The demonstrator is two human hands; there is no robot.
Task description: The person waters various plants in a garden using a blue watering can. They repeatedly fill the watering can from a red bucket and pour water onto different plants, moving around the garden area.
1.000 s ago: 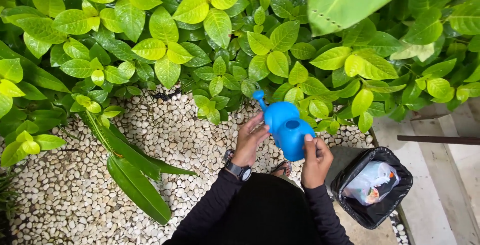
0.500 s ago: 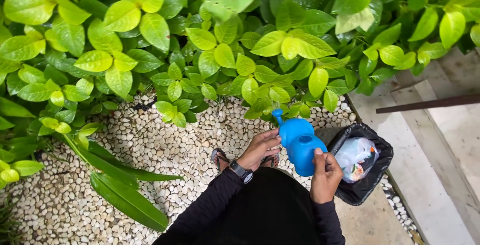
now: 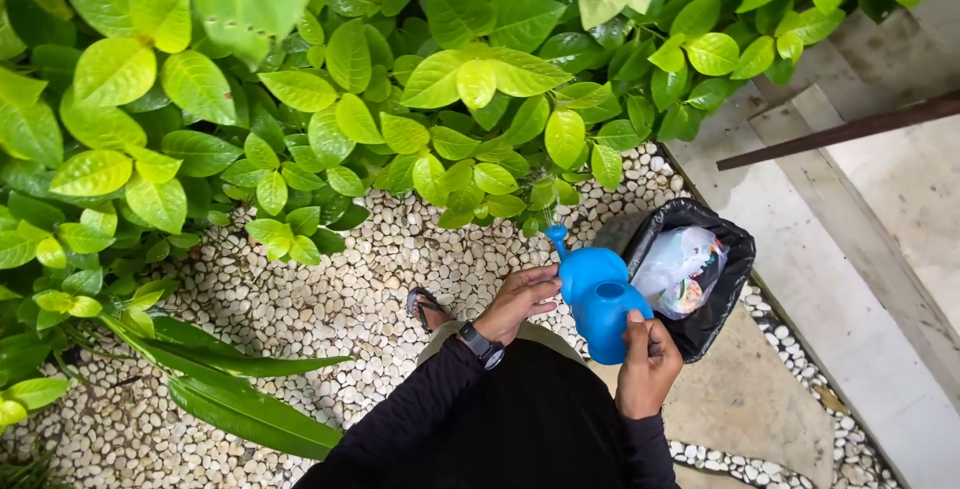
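A small blue watering can (image 3: 595,299) is held in front of me, its spout pointing up toward the green shrub leaves (image 3: 480,89). My right hand (image 3: 648,364) grips the can's rear, thumb on top by the fill hole. My left hand (image 3: 518,301), with a dark wristwatch (image 3: 483,342) on its wrist, rests its fingers against the can's left side. Both arms wear black sleeves. Below the can lies a bed of white pebbles (image 3: 330,289).
A black-lined bin (image 3: 722,289) with plastic waste stands right beside the can. A stone slab (image 3: 745,399) and pale paved steps (image 3: 860,249) lie to the right, crossed by a dark bar (image 3: 840,129). Long dark leaves (image 3: 240,399) reach over the pebbles at left. A sandalled foot (image 3: 425,305) shows.
The view has swung right and down: the shrubs have shifted left, the bin now sits closer to the can. Both hands keep hold of the can, which hangs a little lower.
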